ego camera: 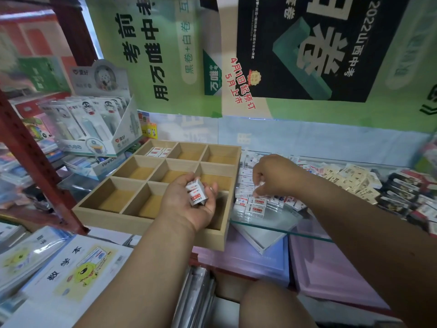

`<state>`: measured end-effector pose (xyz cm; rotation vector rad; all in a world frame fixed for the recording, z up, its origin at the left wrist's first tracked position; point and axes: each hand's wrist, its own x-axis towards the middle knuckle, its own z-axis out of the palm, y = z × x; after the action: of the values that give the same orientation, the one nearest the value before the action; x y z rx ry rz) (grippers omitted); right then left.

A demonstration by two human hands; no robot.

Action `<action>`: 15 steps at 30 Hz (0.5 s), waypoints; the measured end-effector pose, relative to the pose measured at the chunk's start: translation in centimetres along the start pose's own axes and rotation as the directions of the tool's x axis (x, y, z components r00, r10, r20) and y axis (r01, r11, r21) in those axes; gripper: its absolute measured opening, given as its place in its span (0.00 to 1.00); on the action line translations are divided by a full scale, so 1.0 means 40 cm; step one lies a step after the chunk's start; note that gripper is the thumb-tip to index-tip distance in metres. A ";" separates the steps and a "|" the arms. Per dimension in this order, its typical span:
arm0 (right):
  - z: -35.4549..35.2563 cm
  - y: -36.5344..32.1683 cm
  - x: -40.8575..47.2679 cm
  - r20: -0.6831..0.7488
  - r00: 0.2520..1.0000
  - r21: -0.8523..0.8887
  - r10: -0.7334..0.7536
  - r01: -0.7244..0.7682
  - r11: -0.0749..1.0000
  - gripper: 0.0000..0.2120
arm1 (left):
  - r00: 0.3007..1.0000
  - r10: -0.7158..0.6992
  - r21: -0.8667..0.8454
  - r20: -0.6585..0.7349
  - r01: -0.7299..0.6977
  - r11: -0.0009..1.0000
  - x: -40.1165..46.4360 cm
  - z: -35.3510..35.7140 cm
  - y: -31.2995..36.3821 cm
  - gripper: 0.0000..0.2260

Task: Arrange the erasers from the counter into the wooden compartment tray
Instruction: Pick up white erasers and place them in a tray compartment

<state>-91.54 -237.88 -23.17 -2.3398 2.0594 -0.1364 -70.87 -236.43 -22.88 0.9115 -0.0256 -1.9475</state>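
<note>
1. Erasers (256, 204) lying in a loose heap on the glass counter (279, 227), just right of the wooden compartment tray (151, 229), white-wrapped with red labels.
2. Sitting at centre, tray showing nine compartments in three rows; only the far-left compartment holding a few erasers (159, 151), the other compartments showing bare floors.
3. Left hand (189, 204) hovering palm-up over the tray's near-right compartments, fingers curling round a small stack of erasers (196, 192), thumb side turned toward the far edge.
4. Right hand (275, 175) reaching down into the heap just right of the tray, fingertips (257, 191) bending downward and touching the wrapped pieces; whether pinching one or merely resting on them, impossible to tell.
5. Further right along the counter, cream-wrapped packets (352, 178) piling up, then dark-wrapped ones (402, 197) at the far right edge.
6. Standing to the far left of the tray, a white display box (99, 129) of carded stationery.
7. Lying at near left, notebooks (71, 268) with a green cartoon figure on the cover.
8. Hanging behind everything, a green and black poster (307, 48) with large printed characters.
</note>
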 end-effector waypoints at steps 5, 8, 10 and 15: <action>0.016 0.015 -0.026 0.017 0.998 -0.050 0.055 -0.054 0.997 0.10 | 1.000 0.004 0.030 0.020 -0.005 1.000 -0.001 0.002 -0.010 0.09; 0.014 0.015 -0.024 0.013 0.998 -0.067 0.056 -0.055 0.996 0.08 | 0.999 0.007 0.072 0.035 -0.009 0.997 -0.004 0.007 -0.015 0.09; 0.014 0.010 -0.024 0.034 0.998 -0.075 0.052 -0.049 0.996 0.07 | 0.999 0.007 0.108 0.046 -0.011 0.994 -0.006 0.007 -0.019 0.09; -0.068 -0.007 -0.037 -0.041 0.989 0.322 0.141 -0.120 0.939 0.05 | 0.998 0.010 0.226 0.068 -0.025 0.974 -0.004 0.011 -0.024 0.07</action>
<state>-91.67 -236.26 -20.53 -2.0268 2.0312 -0.5062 -71.82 -235.93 -22.82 0.9899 -0.2993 -1.9856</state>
